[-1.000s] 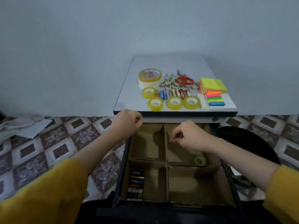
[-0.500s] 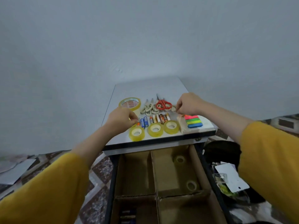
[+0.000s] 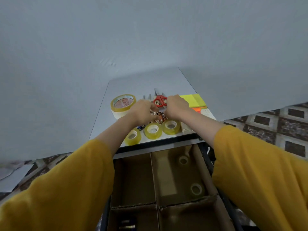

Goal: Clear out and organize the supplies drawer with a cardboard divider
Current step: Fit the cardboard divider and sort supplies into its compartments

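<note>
The cardboard divider (image 3: 154,177) splits the drawer (image 3: 206,158), with stored batteries (image 3: 126,224) near left. On the cabinet top (image 3: 146,84) beyond, the loose batteries (image 3: 159,117) lie under both hands. The left hand (image 3: 143,110) and right hand (image 3: 176,107) curl onto them, but I cannot tell if they grip. Best to gather them aligned, clear of the red scissors (image 3: 160,100) just beyond.

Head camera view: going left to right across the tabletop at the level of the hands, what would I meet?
You'd meet the large tape roll → left hand → red scissors → right hand → yellow sticky notes.
</note>
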